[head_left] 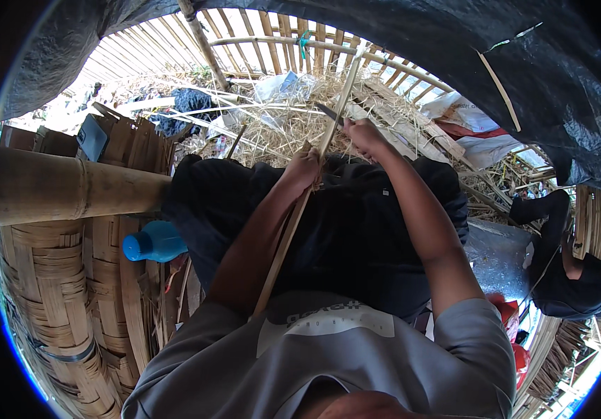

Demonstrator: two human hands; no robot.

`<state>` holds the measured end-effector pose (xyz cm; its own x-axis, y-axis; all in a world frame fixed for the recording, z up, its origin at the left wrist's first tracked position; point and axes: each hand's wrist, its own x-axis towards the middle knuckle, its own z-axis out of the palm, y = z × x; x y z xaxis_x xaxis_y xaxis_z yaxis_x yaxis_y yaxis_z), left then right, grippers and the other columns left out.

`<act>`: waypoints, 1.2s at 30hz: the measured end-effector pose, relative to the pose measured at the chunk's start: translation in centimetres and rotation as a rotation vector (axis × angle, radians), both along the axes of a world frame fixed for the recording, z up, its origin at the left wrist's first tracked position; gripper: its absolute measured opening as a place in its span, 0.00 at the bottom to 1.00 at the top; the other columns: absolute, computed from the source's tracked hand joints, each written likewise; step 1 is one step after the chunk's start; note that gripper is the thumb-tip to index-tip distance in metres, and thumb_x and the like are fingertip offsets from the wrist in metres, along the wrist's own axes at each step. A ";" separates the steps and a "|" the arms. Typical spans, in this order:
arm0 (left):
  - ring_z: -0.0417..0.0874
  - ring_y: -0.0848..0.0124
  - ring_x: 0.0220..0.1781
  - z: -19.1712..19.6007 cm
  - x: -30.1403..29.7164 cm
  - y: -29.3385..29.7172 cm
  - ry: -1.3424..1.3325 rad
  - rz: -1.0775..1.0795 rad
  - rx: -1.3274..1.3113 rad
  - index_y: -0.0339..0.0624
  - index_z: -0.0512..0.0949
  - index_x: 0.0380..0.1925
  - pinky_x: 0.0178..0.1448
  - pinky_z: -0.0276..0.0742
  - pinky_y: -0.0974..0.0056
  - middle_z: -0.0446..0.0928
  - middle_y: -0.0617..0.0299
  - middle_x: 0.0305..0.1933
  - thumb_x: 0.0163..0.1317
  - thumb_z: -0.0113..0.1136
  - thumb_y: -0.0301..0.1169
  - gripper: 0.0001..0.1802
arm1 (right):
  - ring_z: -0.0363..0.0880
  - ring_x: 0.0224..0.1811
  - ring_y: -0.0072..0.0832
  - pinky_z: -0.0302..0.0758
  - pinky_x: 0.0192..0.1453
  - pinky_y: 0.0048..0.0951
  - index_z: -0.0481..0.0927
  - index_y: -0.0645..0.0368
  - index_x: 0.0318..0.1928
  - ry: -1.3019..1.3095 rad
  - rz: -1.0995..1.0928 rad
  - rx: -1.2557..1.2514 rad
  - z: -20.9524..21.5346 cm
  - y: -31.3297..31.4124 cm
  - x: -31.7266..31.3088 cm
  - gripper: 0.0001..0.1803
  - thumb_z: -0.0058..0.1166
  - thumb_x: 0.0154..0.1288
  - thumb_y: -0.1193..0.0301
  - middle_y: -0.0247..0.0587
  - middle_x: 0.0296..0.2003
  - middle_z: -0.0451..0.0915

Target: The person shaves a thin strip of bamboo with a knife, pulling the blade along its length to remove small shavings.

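A long, pale bamboo strip (283, 253) runs from against my chest, up over my lap and away toward the slatted fence. My left hand (304, 167) is closed around the strip near its middle, above my dark trousers. Farther along, my right hand (365, 138) grips a knife, its handle hidden in my fingers. The dark knife blade (327, 112) points to the left and crosses the strip at an angle. Whether the edge is cutting into the strip I cannot tell.
Shavings (286, 129) and loose strips litter the ground ahead. A thick bamboo pole (77, 187) reaches in from the left, above a blue bottle (155, 241) and woven bamboo wall (49, 293). A phone (92, 137) rests upper left. Another person (569, 279) sits at the right.
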<state>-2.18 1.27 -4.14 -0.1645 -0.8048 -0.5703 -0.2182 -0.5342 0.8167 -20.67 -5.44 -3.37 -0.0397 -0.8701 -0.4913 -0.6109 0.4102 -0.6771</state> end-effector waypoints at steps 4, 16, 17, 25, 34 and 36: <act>0.73 0.71 0.15 1.6 -0.5 0.4 0.023 0.009 0.056 0.37 0.75 0.29 0.22 0.73 0.64 0.71 0.60 0.17 0.73 0.38 0.46 0.25 | 0.48 0.09 0.14 0.45 0.11 0.24 0.62 0.50 0.23 -0.096 0.118 0.185 -0.2 -0.8 -0.4 0.26 0.38 0.73 0.47 0.23 0.12 0.56; 0.72 0.70 0.12 1.2 -0.7 0.4 0.034 0.037 0.038 0.39 0.73 0.24 0.18 0.72 0.63 0.69 0.61 0.13 0.74 0.38 0.44 0.25 | 0.69 0.20 0.25 0.69 0.22 0.32 0.75 0.60 0.40 0.089 0.150 0.218 1.2 0.0 0.8 0.36 0.37 0.65 0.36 0.37 0.24 0.70; 0.72 0.70 0.12 1.2 -0.8 0.5 0.042 0.028 0.045 0.39 0.73 0.25 0.18 0.72 0.63 0.69 0.61 0.13 0.74 0.38 0.44 0.25 | 0.61 0.16 0.21 0.60 0.19 0.29 0.70 0.56 0.33 0.007 0.126 0.270 1.0 0.1 0.5 0.33 0.37 0.65 0.36 0.31 0.19 0.64; 0.71 0.72 0.15 2.0 -0.3 0.5 0.103 0.011 0.081 0.39 0.74 0.27 0.21 0.68 0.64 0.70 0.63 0.16 0.74 0.38 0.45 0.24 | 0.42 0.08 0.13 0.36 0.12 0.22 0.59 0.45 0.17 -0.402 0.098 0.538 1.8 -0.2 -0.2 0.30 0.37 0.68 0.39 0.20 0.09 0.51; 0.68 0.73 0.13 1.8 -0.3 0.3 0.224 -0.001 0.093 0.40 0.73 0.32 0.18 0.66 0.66 0.68 0.63 0.15 0.74 0.38 0.44 0.21 | 0.41 0.08 0.12 0.36 0.12 0.21 0.57 0.43 0.15 -0.499 0.126 0.561 4.0 0.5 -0.4 0.28 0.40 0.71 0.45 0.18 0.10 0.49; 0.67 0.73 0.13 1.7 -0.4 0.2 0.213 -0.003 0.072 0.40 0.72 0.31 0.18 0.65 0.66 0.67 0.64 0.15 0.74 0.38 0.44 0.21 | 0.42 0.08 0.12 0.36 0.11 0.20 0.57 0.44 0.16 -0.560 0.212 0.558 4.4 0.8 -0.5 0.29 0.40 0.71 0.44 0.19 0.09 0.50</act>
